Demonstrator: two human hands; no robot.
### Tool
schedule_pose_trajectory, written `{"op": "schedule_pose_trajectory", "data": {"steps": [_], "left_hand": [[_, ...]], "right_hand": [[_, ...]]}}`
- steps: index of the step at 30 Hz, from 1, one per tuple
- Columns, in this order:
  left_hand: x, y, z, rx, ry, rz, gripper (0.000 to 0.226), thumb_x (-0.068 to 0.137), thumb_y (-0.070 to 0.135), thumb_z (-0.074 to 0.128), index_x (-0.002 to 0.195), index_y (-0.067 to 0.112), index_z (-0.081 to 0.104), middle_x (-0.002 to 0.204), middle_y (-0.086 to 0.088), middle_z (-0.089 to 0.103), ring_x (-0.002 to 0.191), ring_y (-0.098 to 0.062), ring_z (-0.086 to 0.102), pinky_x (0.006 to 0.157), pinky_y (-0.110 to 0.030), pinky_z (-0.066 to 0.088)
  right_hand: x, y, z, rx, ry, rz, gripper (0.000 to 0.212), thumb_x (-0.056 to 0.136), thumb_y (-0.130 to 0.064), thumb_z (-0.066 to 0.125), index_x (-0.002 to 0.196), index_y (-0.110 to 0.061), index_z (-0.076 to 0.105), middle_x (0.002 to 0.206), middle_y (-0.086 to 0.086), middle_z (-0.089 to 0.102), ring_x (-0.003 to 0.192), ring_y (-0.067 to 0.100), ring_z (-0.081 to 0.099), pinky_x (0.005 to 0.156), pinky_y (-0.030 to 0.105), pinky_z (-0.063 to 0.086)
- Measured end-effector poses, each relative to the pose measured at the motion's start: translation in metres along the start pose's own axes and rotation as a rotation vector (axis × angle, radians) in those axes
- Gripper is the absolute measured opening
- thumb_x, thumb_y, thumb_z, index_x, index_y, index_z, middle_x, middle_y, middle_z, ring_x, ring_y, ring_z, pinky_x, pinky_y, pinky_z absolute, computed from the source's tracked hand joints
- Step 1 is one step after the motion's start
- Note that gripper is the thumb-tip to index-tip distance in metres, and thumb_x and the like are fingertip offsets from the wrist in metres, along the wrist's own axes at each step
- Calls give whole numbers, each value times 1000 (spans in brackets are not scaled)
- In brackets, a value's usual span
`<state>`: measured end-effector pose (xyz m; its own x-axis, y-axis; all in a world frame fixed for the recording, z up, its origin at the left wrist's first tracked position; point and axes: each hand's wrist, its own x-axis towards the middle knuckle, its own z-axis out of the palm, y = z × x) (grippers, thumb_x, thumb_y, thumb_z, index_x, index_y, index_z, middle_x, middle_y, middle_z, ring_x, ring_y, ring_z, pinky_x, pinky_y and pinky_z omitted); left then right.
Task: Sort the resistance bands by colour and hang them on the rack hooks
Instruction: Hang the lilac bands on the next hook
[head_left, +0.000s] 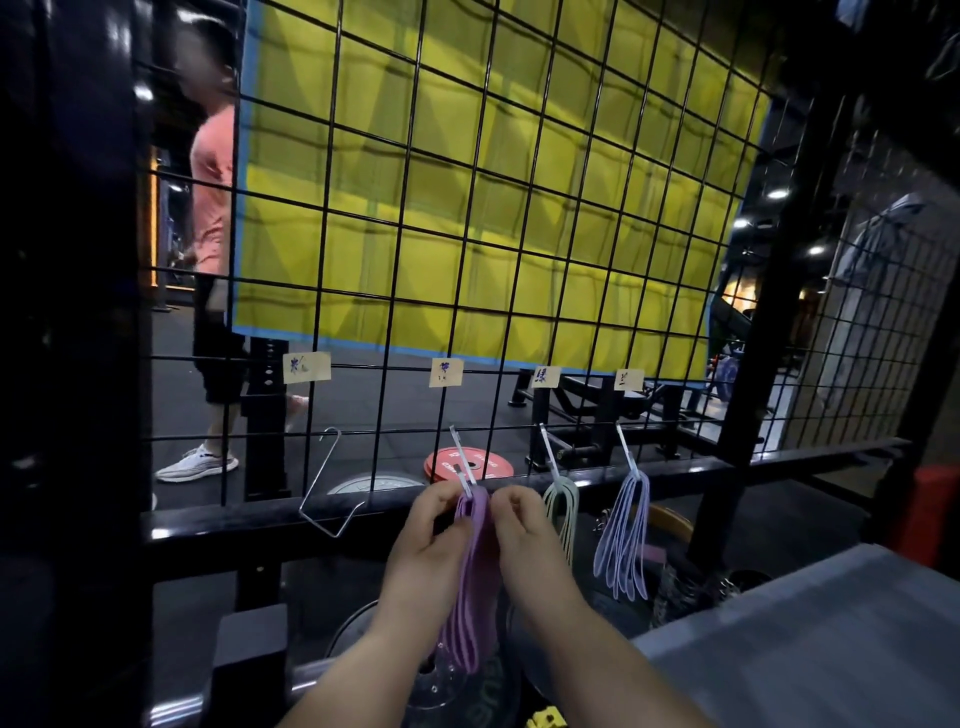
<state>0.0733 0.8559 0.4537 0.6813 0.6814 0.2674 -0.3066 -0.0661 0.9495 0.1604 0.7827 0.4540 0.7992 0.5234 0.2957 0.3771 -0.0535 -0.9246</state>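
Note:
A black wire grid rack (467, 218) carries four metal hooks under paper labels. Purple bands (475, 582) hang in a bunch from the second hook (464, 465). My left hand (428, 535) and my right hand (519, 530) pinch the top of the purple bunch on either side, right at the hook. Pale green bands (562, 506) hang on the third hook (549, 452). Light blue bands (623, 535) hang on the fourth hook (626, 449). The leftmost hook (332, 488) holds nothing.
A grey table corner (831, 639) lies at the lower right. Weight plates lie beyond the rack, one red (467, 464), and dark plates sit below my hands. A person in a pink shirt (213, 208) stands behind the grid at left. A yellow panel (493, 182) fills the background.

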Motion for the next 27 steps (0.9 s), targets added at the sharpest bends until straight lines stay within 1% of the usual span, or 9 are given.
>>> {"op": "schedule_pose_trajectory", "data": {"steps": [2, 4, 7, 11, 13, 17, 19, 23, 27], "left_hand": [[-2, 0, 1, -14, -1, 7, 36, 91, 2, 53, 90, 35, 68, 91, 10, 71, 90, -12, 65, 85, -32, 49], [-4, 4, 2, -14, -8, 32, 37, 93, -1, 51, 88, 32, 67, 87, 15, 72, 86, -5, 66, 79, -21, 50], [-2, 6, -1, 109, 18, 121, 37, 92, 2, 54, 86, 36, 66, 79, 24, 70, 75, 7, 63, 70, -9, 46], [3, 10, -4, 185, 39, 147, 25, 89, 2, 58, 94, 23, 71, 74, 17, 68, 69, 11, 59, 60, -1, 41], [4, 11, -3, 197, 7, 136, 39, 86, -3, 56, 82, 34, 69, 72, 17, 65, 66, 7, 58, 60, -5, 42], [8, 11, 0, 173, 8, 57, 49, 82, -9, 51, 85, 38, 66, 97, 11, 67, 93, -6, 62, 82, -23, 49], [8, 10, 0, 131, 7, 16, 44, 85, -8, 50, 89, 33, 66, 97, 11, 68, 94, -6, 62, 83, -24, 50], [9, 8, 0, 42, 5, -28, 37, 84, -7, 52, 94, 25, 68, 92, 7, 70, 91, -10, 65, 80, -25, 50], [13, 2, 0, 36, 20, -20, 31, 83, -3, 56, 92, 23, 71, 88, 4, 72, 91, -16, 66, 84, -33, 51]], "right_hand": [[2, 7, 5, 77, -50, 100, 26, 93, -51, 47, 104, -31, 59, 101, -3, 69, 99, 16, 64, 94, 41, 50], [0, 10, 8, 146, -110, 171, 36, 89, -60, 46, 106, -35, 64, 104, -3, 72, 103, 17, 66, 98, 46, 49], [-4, 10, 8, 172, -150, 202, 39, 98, -51, 42, 102, -23, 69, 101, 6, 73, 99, 23, 69, 95, 43, 51], [-4, 12, 7, 247, -149, 213, 38, 99, -43, 47, 103, -12, 67, 101, 16, 71, 93, 28, 69, 82, 39, 53], [-3, 12, 8, 268, -145, 224, 39, 95, -48, 51, 101, -14, 68, 102, 15, 71, 99, 30, 68, 92, 45, 52], [-2, 16, 12, 250, -141, 225, 39, 84, -58, 53, 95, -25, 70, 102, 12, 71, 102, 30, 67, 98, 55, 48], [-3, 17, 11, 176, -157, 204, 39, 87, -59, 48, 93, -27, 69, 99, 9, 71, 100, 27, 68, 97, 52, 49], [3, 15, 6, 4, -108, 135, 40, 100, -47, 38, 98, -15, 62, 96, 9, 66, 90, 21, 64, 84, 37, 50], [13, 10, 3, -82, -40, 98, 35, 100, -40, 41, 92, -12, 60, 88, 4, 65, 85, 19, 60, 80, 35, 47]]}}
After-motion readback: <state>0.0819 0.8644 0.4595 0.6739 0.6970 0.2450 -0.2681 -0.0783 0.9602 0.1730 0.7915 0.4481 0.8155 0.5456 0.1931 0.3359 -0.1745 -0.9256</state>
